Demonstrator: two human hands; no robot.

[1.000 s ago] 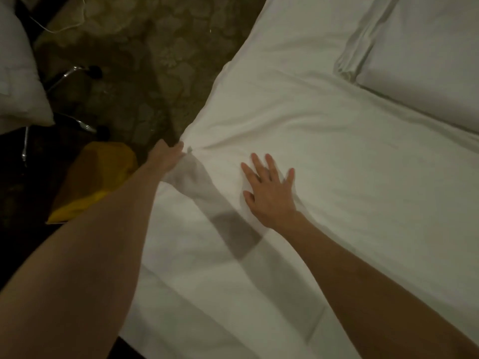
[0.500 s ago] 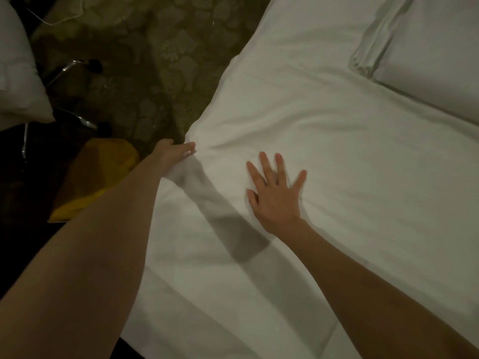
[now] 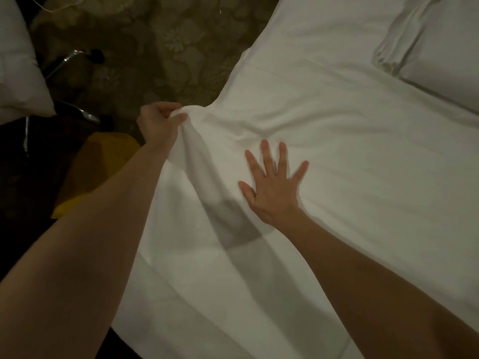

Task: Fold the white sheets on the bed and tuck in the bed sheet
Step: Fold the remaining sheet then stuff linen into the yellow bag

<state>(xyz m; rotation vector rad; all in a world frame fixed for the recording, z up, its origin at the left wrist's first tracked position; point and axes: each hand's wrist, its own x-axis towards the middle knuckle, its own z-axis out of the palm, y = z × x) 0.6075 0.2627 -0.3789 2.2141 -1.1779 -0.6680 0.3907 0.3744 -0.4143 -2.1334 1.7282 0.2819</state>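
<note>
L hand [image 3: 159, 120] grip closed, pinching edge of wide white cotton bed sheet [image 3: 337, 164] at frame centre-left; likely pulling slack for tuck. R hand [image 3: 274, 186] flat, fingers spread, pinning sheet centre-frame.

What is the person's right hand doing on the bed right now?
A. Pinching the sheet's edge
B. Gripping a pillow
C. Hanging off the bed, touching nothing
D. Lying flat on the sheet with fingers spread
D: the right hand lies flat on the white sheet with its fingers straight and spread, while it is the left hand that grips a bunch of the sheet at the bed's edge.
</note>
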